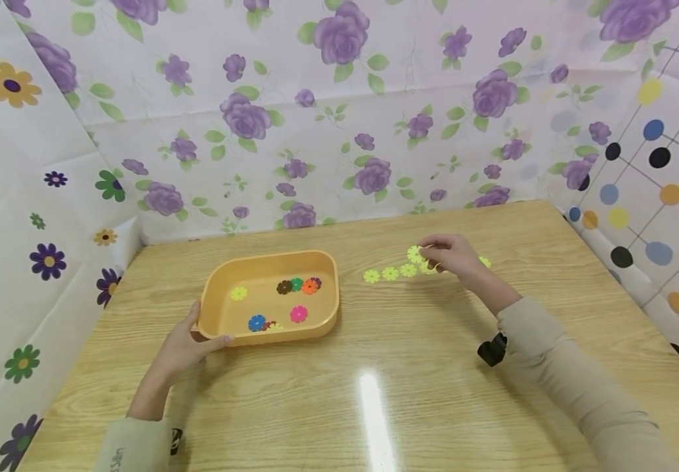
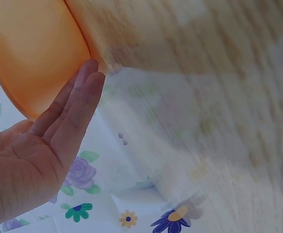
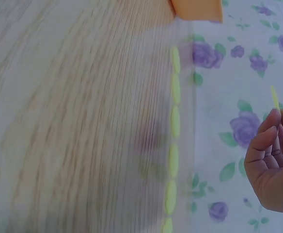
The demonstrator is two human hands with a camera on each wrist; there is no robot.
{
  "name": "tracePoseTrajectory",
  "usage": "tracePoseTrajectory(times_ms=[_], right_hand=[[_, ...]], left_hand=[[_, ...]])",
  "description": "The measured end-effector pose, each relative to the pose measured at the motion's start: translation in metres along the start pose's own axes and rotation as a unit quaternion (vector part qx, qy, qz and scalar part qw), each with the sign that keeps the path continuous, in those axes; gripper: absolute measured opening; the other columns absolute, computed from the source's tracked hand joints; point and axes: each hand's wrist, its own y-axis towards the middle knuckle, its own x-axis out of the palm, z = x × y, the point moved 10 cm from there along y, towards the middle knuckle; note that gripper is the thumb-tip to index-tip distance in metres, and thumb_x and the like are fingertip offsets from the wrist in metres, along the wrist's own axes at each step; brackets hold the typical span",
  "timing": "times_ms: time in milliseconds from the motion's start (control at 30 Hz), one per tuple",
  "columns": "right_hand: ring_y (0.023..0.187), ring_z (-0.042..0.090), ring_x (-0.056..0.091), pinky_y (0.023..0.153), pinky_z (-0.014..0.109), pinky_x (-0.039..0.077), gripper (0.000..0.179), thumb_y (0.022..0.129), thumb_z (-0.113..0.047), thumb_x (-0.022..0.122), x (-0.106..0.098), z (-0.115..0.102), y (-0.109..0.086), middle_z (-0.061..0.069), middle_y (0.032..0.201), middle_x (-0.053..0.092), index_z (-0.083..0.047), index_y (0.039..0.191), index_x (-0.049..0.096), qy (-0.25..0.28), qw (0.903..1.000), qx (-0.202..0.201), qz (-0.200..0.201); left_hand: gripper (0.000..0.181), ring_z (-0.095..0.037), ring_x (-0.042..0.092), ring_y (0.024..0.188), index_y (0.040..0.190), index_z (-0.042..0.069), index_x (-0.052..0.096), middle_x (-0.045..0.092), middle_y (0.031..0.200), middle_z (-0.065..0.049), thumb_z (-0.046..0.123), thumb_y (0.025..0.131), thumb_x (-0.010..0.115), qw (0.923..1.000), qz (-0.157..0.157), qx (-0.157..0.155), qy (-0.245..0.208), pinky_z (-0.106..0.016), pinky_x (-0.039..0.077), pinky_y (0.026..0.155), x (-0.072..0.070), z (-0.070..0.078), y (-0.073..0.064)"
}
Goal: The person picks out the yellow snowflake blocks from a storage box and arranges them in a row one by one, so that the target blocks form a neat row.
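My left hand (image 1: pixel 178 351) holds the near left corner of an orange plastic tray (image 1: pixel 274 265), its thumb along the front rim and its fingers against the left side. In the left wrist view these fingers (image 2: pixel 76 104) lie fairly straight along the tray's outer wall. My right hand (image 1: pixel 457 255) pinches a yellow notched plastic disc (image 1: pixel 414 254) between thumb and fingertips, above a row of matching yellow discs (image 1: pixel 390 273) on the table. The right wrist view shows the pinched disc (image 3: pixel 275 98) edge-on, raised off the table. Part of the row is hidden behind the right hand.
Inside the tray lie several loose discs, among them a pink disc (image 1: pixel 299 314), a blue disc (image 1: pixel 257 322) and a yellow disc (image 1: pixel 238 293). The wooden table (image 1: pixel 433 393) meets a flower-patterned wall covering (image 1: pixel 339 131) at the back, and patterned sheets stand at both sides.
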Motion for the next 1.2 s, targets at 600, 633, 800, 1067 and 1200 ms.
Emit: tracePoseTrajectory(times_ms=[600,633,800,1067,1200], right_hand=[[0.07,0.013,0.056,0.065,0.034,0.047,0.039,0.09,-0.025,0.059,-0.068,0.022,-0.017,0.003,0.087,0.059,0.001,0.119,0.054,-0.039,0.9988,0.014,0.024],[0.07,0.013,0.056,0.065,0.034,0.047,0.04,0.09,-0.025,0.059,-0.071,0.023,-0.017,0.002,0.086,0.06,0.001,0.12,0.054,-0.044,0.9986,0.013,0.027],[0.068,0.01,0.056,0.064,0.032,0.048,0.041,0.09,-0.025,0.059,-0.09,0.025,-0.02,-0.003,0.082,0.06,0.003,0.119,0.053,-0.052,0.9977,0.012,0.043],[0.07,0.01,0.058,0.064,0.029,0.048,0.044,0.091,-0.026,0.056,-0.116,0.036,-0.024,-0.012,0.083,0.059,0.003,0.123,0.051,-0.074,0.9952,0.034,0.055],[0.07,0.009,0.058,0.064,0.028,0.049,0.044,0.092,-0.025,0.055,-0.128,0.045,-0.024,-0.012,0.081,0.059,0.005,0.123,0.049,-0.086,0.9932,0.049,0.062]], left_hand=[[0.104,-0.032,0.057,0.1,0.143,-0.002,-0.005,0.019,0.142,-0.031,0.034,0.08,0.07,0.9999,-0.003,0.01,0.003,-0.038,0.046,0.078,0.0,0.003,-0.001],[0.104,-0.032,0.057,0.101,0.143,-0.002,-0.005,0.019,0.142,-0.031,0.035,0.08,0.07,0.9999,-0.002,0.009,0.005,-0.038,0.046,0.079,0.0,0.003,-0.001],[0.105,-0.032,0.056,0.101,0.144,-0.002,-0.004,0.023,0.141,-0.031,0.038,0.079,0.07,0.9999,0.001,0.007,0.012,-0.035,0.047,0.077,-0.001,0.002,0.0],[0.107,-0.034,0.055,0.103,0.144,-0.002,-0.004,0.019,0.143,-0.03,0.04,0.078,0.07,0.9998,0.003,0.005,0.019,-0.036,0.046,0.077,-0.002,0.002,0.0],[0.107,-0.034,0.054,0.103,0.144,-0.001,-0.004,0.019,0.143,-0.03,0.04,0.078,0.07,0.9998,0.004,0.004,0.018,-0.035,0.046,0.077,-0.002,0.001,0.0]])
